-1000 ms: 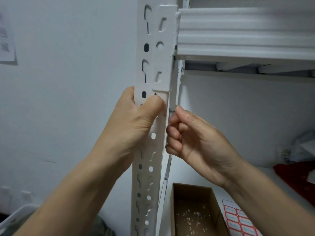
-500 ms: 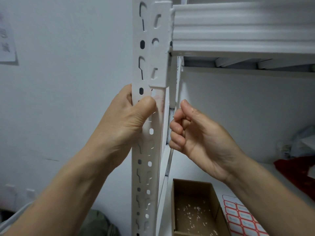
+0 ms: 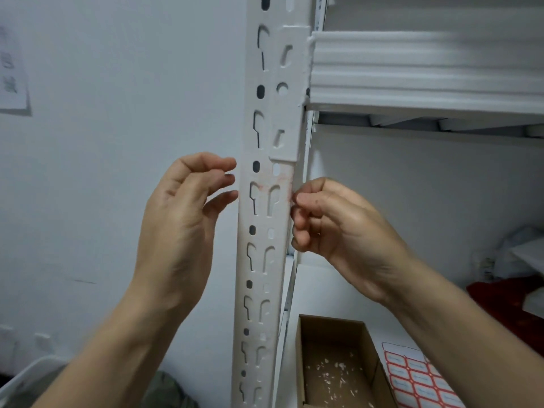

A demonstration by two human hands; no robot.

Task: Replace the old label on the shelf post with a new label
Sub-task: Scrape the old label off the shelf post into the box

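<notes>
The white slotted shelf post (image 3: pixel 262 260) runs up the middle of the head view. Faint red traces of the old label (image 3: pixel 279 179) remain on it just below the beam bracket. My left hand (image 3: pixel 182 219) hovers beside the post's left edge with loosely curled fingers, holding nothing I can make out. At the post's right edge my right hand (image 3: pixel 338 228) has curled fingers, and its thumb and forefinger pinch at a small reddish scrap of the label. A sheet of new red-bordered labels (image 3: pixel 418 378) lies on the lower shelf.
An open cardboard box (image 3: pixel 332 325) with white scraps inside sits on the lower shelf beside the post. The white shelf beam (image 3: pixel 426 78) crosses above my right hand. A red cloth (image 3: pixel 506 304) lies at far right. A paper (image 3: pixel 11 75) hangs on the left wall.
My left hand has let go of the post and moved off to its left. My right hand has shifted back to the post's right edge. The camera view has dropped a little.
</notes>
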